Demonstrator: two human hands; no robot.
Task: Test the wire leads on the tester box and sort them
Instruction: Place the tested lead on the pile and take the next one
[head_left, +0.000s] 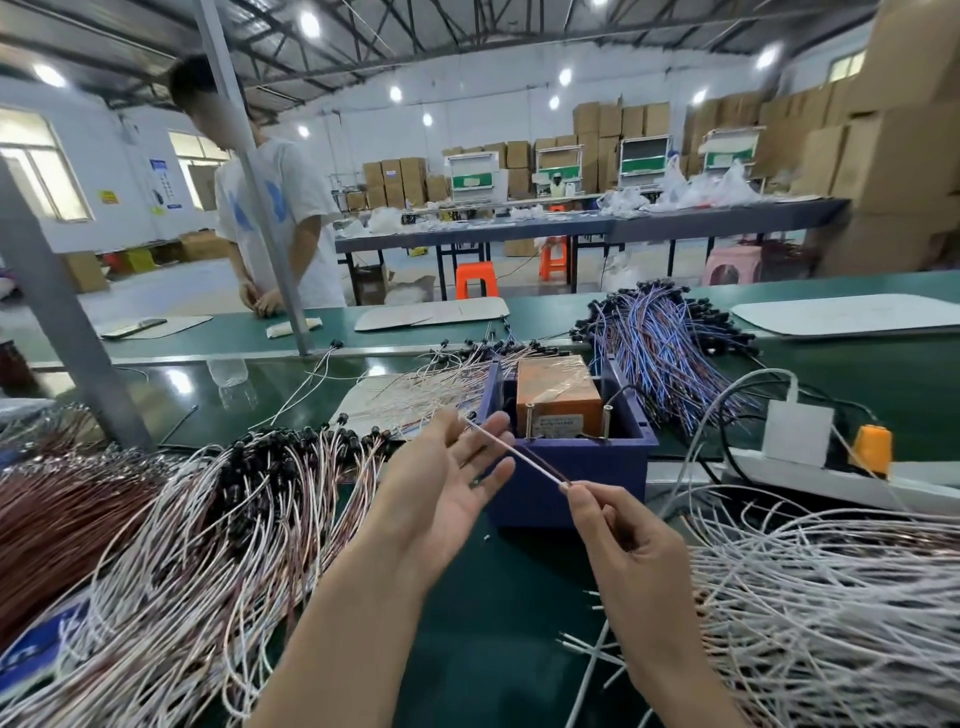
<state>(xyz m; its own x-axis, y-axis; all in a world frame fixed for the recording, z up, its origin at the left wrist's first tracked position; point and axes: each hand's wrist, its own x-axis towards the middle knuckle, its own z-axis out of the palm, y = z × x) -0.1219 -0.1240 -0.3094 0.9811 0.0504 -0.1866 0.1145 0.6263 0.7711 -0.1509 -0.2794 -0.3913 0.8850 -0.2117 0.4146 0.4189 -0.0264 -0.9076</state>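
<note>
Wire lead (511, 451) runs diagonally, near end pinched by right hand (628, 540), far end across spread left hand (447, 478) fingers, before tester box (566, 441).

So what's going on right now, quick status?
Right hand pinching one wire lead. Left hand open, lead lying across its fingers. Lead just short of blue tester box. Nothing between them.

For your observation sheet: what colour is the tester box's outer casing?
Blue-purple; the tester box shows best in the head view.
</note>
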